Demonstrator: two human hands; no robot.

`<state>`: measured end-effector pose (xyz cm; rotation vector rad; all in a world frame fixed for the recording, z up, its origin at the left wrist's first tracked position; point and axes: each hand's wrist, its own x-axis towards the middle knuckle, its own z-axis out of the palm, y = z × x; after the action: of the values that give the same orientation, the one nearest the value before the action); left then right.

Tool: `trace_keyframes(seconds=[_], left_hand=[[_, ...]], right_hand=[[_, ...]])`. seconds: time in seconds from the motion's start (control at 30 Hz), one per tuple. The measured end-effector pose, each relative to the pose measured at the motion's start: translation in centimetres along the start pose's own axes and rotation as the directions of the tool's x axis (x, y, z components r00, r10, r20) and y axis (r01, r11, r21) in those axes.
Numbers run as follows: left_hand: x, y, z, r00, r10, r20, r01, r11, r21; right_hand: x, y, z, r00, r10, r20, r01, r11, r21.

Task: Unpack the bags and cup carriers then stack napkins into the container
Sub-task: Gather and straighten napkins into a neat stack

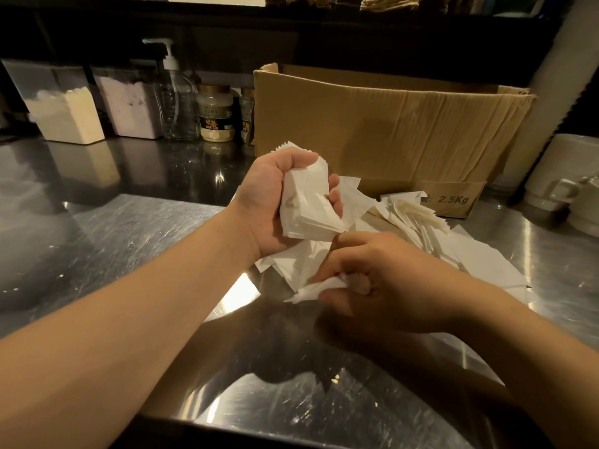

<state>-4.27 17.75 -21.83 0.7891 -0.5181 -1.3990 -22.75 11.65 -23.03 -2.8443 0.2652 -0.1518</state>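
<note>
left hand [275, 202] of mine is curled round a thick stack of napkins [308, 202], held up just in front of the cardboard box [389, 124]. right hand [372, 277] sits lower and nearer me, pinching one crumpled napkin [311, 291] between thumb and fingers. loose napkins [437, 241] lie scattered on the steel counter [129, 238] against the box's front. left of the box stand jars [215, 113] and a pump bottle [176, 95].
</note>
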Motion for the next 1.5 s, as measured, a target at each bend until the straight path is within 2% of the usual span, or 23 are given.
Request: trace_keyframes(seconds=[0.13,0.2,0.23,0.3,0.33,0.43,0.63,0.83,1.13,1.27,1.5], left_hand=[[0.0,0.1,-0.1,1.000,-0.005,0.031,0.005,1.000,-0.008],[-0.1,0.2,-0.1,0.999,-0.001,0.044,0.000,1.000,0.010],[-0.1,0.2,-0.2,0.999,0.000,0.044,-0.001,1.000,0.024],[-0.2,0.3,-0.1,0.999,-0.011,0.044,0.009,0.999,0.045],[-0.3,0.3,0.0,0.998,-0.019,0.054,0.016,0.998,0.054],[-0.4,0.2,0.2,0.996,-0.030,0.081,0.021,0.993,0.118],[-0.2,-0.6,0.2,0.993,-0.037,0.109,0.004,0.958,0.288],[-0.4,-1.3,0.5,0.992,-0.025,0.124,-0.021,0.935,0.353],[0.0,-1.9,0.3,0.985,-0.037,0.168,-0.033,0.919,0.392],[-0.1,-1.9,0.5,0.986,-0.059,0.158,-0.004,0.927,0.376],[-0.3,-1.8,0.6,0.962,-0.101,0.252,0.004,0.933,0.359]], right_hand=[[-0.1,1.0,0.1,0.974,-0.110,-0.200,0.131,0.987,0.096],[-0.3,1.6,-0.1,0.958,-0.106,-0.268,0.174,0.954,0.243],[-0.4,1.8,-0.3,0.954,-0.090,-0.286,0.195,0.910,0.366],[-0.6,1.9,-0.8,0.945,-0.071,-0.319,0.267,0.730,0.629],[-0.7,1.8,-1.0,0.937,-0.062,-0.345,0.302,0.641,0.705],[-0.6,2.0,-1.5,0.901,0.041,-0.432,0.355,0.504,0.788],[-0.1,2.3,-1.5,0.840,0.328,-0.431,0.263,0.449,0.854],[0.0,1.8,-1.4,0.806,0.397,-0.438,0.188,0.529,0.827],[0.1,1.6,-1.0,0.794,0.370,-0.482,0.126,0.675,0.727],[0.2,1.6,-0.7,0.786,0.371,-0.494,0.120,0.693,0.711],[0.2,1.5,-0.6,0.760,0.338,-0.555,0.200,0.691,0.695]])
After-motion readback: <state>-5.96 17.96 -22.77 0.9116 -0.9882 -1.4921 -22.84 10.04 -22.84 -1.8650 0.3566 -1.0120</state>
